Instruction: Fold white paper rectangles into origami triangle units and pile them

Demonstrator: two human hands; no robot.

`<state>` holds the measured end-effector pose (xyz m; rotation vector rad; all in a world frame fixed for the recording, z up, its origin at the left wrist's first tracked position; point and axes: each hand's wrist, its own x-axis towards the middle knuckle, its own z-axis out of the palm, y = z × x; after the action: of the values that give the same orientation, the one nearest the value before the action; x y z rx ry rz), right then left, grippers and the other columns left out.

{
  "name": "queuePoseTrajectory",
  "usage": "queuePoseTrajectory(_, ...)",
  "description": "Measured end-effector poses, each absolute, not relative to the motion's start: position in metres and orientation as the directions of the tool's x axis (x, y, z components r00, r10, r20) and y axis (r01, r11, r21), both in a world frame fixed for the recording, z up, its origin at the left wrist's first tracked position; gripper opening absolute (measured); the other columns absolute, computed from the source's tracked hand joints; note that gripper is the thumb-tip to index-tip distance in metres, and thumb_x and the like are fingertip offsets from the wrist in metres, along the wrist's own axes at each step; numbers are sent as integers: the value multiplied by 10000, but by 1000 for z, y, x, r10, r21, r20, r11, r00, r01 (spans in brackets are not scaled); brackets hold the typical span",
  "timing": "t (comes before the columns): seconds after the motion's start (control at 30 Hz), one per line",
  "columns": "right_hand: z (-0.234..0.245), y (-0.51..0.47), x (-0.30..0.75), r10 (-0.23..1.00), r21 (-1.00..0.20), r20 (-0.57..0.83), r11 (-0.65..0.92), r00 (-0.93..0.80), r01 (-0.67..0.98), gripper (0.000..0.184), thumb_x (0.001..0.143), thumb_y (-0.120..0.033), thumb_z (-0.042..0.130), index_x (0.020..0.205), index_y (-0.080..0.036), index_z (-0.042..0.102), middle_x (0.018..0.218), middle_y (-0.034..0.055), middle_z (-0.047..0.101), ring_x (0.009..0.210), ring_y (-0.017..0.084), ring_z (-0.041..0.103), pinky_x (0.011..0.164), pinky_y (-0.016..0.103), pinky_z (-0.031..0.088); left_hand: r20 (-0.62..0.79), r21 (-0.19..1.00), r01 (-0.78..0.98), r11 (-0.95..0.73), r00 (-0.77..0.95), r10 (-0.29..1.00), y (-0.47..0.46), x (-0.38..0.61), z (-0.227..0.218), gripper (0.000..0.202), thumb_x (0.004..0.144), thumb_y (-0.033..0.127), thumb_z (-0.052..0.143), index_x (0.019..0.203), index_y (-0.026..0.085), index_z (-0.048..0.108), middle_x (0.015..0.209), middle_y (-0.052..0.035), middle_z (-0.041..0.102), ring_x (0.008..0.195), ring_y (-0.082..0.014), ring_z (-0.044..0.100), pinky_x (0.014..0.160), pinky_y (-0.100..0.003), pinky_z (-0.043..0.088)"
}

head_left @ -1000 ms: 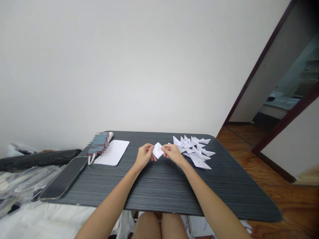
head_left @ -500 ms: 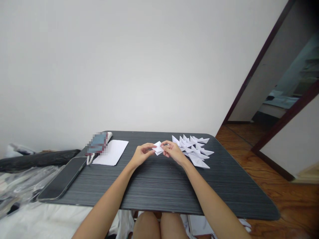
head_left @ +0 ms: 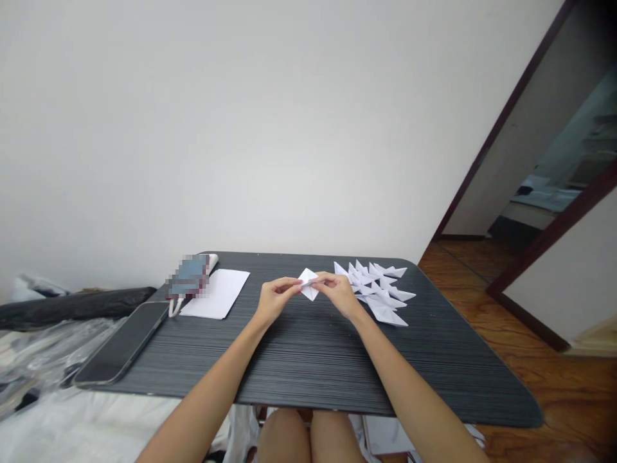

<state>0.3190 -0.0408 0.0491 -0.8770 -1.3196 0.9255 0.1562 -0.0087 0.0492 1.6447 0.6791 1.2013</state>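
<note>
Between my two hands is a small folded white paper (head_left: 309,292), diamond-shaped, held above the middle of the dark table. My left hand (head_left: 276,297) pinches its left corner between thumb and fingers. On the opposite corner, my right hand (head_left: 338,292) has a matching pinch. A raised fold runs across the paper between the fingertips. Just right of my right hand lies a cluster of several folded paper boats (head_left: 380,292), pointed at their ends. To the left of my left hand are flat white paper sheets (head_left: 224,292).
The dark table (head_left: 308,373) stands against a white wall. At its left edge lies a black phone (head_left: 123,344); a blurred-out item (head_left: 189,278) with a white cable partly covers the sheets. Plastic-wrapped things (head_left: 72,347) are left of the table, a doorway at right.
Both hands have drawn the paper's side corners outward, and it now looks like a flatter, wider-opened diamond with a fold across it. The right fingers have straightened along the corner.
</note>
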Motion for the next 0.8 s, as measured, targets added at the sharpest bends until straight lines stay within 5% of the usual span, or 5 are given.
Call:
queuePoseTrajectory(0.37,47,-40,315,940,-954,283,297,191,-46,215,576,-324,659,639,-133,584,614,17,605,578,120,542,583,256,431,326,945,-103,-310,334,884,-12,160,47,217,654,288,604,763,100,606,700,-52,654,581,-157,619,597,-266,508)
queuePoseTrajectory(0.53,44,-39,313,933,-943,326,332,152,-14,232,581,-322,654,575,-142,506,564,-15,550,529,91,500,525,223,401,300,954,-120,-276,442,846,-13,161,49,307,678,276,587,905,81,522,568,-24,620,501,-138,595,495,-226,467)
queuePoseTrajectory(0.8,42,-39,313,950,-952,306,305,68,22,225,593,-313,641,575,-139,499,544,-22,528,500,84,492,487,212,390,284,947,-36,-320,559,779,-10,161,43,320,761,345,472,822,51,583,474,-25,568,386,-87,508,397,-184,395)
